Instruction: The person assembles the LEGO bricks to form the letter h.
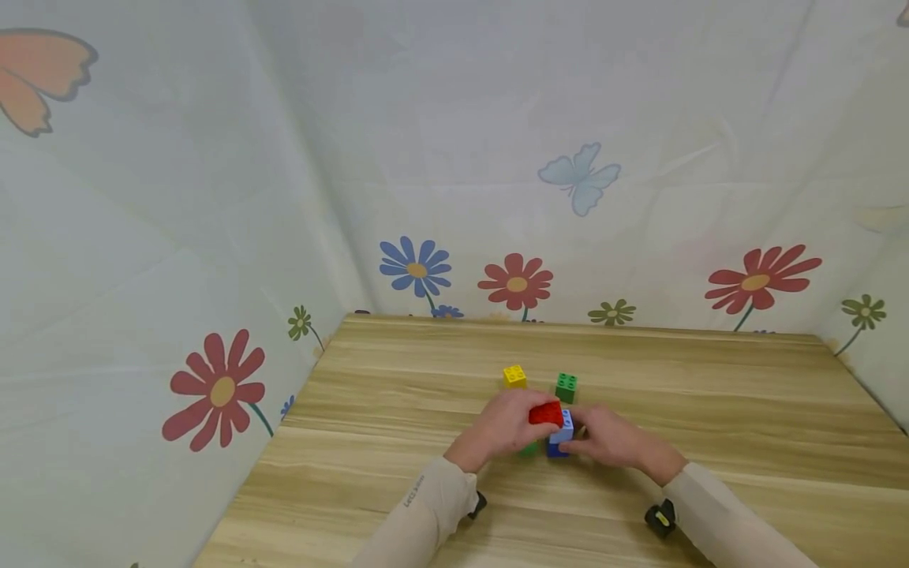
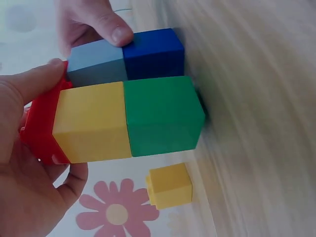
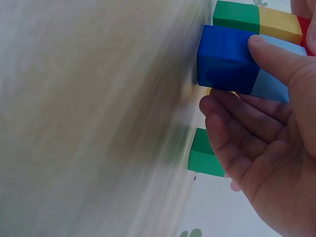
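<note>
My left hand (image 1: 503,424) grips a red brick (image 1: 545,413) between thumb and fingers. In the left wrist view that red brick tops a stack, with a yellow brick (image 2: 91,123) under it and a green brick (image 2: 163,116) at the base. Right beside it stands a second stack, a light blue brick (image 1: 563,430) over a dark blue brick (image 1: 558,450). My right hand (image 1: 612,438) holds this blue stack, its thumb pressed at the seam between the two bricks and its fingers round the far side.
Behind the hands, a loose yellow brick (image 1: 514,377) and a loose green brick (image 1: 566,386) rest on the wooden table (image 1: 398,371). A white flowered cloth (image 1: 469,197) hangs along the table's back and left edges.
</note>
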`<state>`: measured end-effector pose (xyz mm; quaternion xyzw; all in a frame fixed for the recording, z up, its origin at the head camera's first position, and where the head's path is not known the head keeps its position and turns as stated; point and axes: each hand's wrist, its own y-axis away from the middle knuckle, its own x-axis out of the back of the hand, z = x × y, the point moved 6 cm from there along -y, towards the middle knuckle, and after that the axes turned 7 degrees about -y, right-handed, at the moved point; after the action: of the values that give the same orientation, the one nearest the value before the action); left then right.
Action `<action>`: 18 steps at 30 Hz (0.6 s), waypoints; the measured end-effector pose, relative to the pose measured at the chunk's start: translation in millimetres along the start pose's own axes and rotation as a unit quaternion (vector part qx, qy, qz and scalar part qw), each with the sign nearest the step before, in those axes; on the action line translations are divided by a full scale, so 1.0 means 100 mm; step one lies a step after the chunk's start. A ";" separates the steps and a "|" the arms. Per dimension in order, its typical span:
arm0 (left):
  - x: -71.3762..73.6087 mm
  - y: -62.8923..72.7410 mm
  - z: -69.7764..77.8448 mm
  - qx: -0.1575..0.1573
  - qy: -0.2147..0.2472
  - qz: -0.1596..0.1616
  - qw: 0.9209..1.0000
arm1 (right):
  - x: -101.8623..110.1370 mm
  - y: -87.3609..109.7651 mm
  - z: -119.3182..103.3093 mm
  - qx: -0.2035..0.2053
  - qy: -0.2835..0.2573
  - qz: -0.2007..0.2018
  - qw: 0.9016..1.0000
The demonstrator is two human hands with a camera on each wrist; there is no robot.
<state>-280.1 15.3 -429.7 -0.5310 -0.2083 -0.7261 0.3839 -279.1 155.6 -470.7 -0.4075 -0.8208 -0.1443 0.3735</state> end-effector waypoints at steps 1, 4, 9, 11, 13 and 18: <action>0.00 0.00 0.00 0.000 0.000 -0.002 1.000 | 0.00 0.00 0.00 0.000 0.000 -0.001 1.000; 0.00 0.01 -0.01 0.005 0.005 -0.006 1.000 | -0.01 0.00 0.00 -0.001 0.002 -0.002 1.000; -0.03 0.00 -0.02 0.003 -0.007 -0.002 1.000 | -0.01 0.00 0.01 0.005 0.002 -0.001 1.000; -0.04 0.00 -0.01 0.002 -0.015 0.001 1.000 | -0.01 0.00 0.01 0.010 0.000 0.000 1.000; -0.04 0.00 -0.01 0.001 -0.025 0.003 1.000 | -0.02 0.00 0.01 0.012 -0.003 0.001 1.000; -0.02 0.00 0.00 0.007 -0.028 0.000 1.000 | -0.01 -0.01 0.02 0.002 -0.011 0.000 1.000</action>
<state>-279.6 15.5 -431.7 -0.5486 -0.2243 -0.7091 0.3819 -280.2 155.5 -472.6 -0.4079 -0.8251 -0.1382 0.3657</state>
